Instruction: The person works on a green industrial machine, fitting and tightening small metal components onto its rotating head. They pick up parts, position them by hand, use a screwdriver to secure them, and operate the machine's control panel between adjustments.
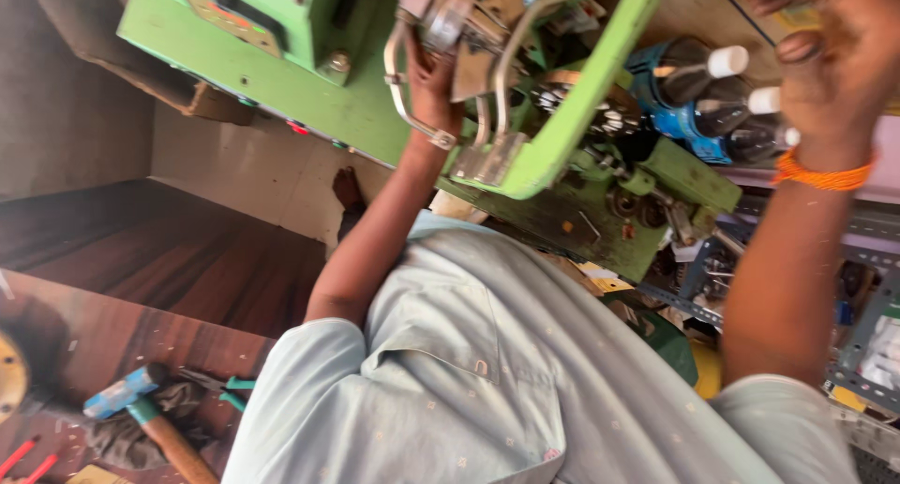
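The left hand (433, 76) gripped a metal part on the green machine (309, 90) at twelve o'clock. The right hand (830, 58), at two o'clock, was blurred; I couldn't tell its grip.

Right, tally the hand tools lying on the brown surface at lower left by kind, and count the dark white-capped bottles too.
Hammer: 1, blue head, wooden handle
Pliers: 1, green grips
Red-handled tools: 2, at the frame edge, kind unclear
Dark bottles with white caps: 3
Total: 7
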